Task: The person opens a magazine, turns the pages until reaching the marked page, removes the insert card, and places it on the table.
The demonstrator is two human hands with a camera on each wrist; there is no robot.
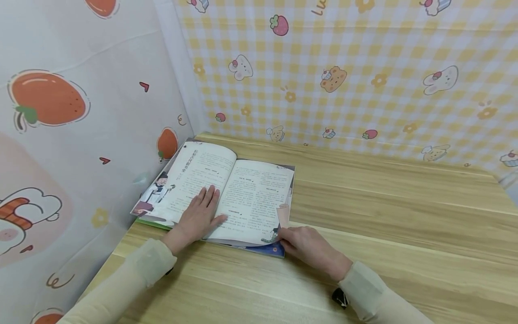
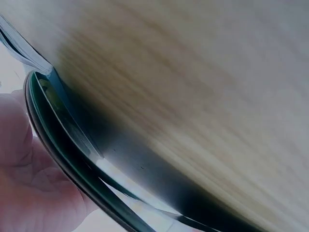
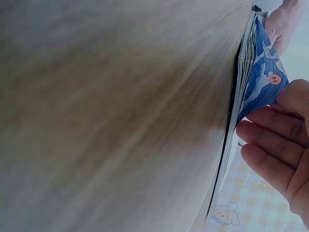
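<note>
I see left hand flat on magazine, table's left edge; right hand pinches floppy-looking page's corner, best hold.

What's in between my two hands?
In the head view, the right-hand page of the open book lies between your left hand and right hand, with printed text on it.

The head camera looks forward and down; both wrist cameras, close in, share book and tabletop.
</note>
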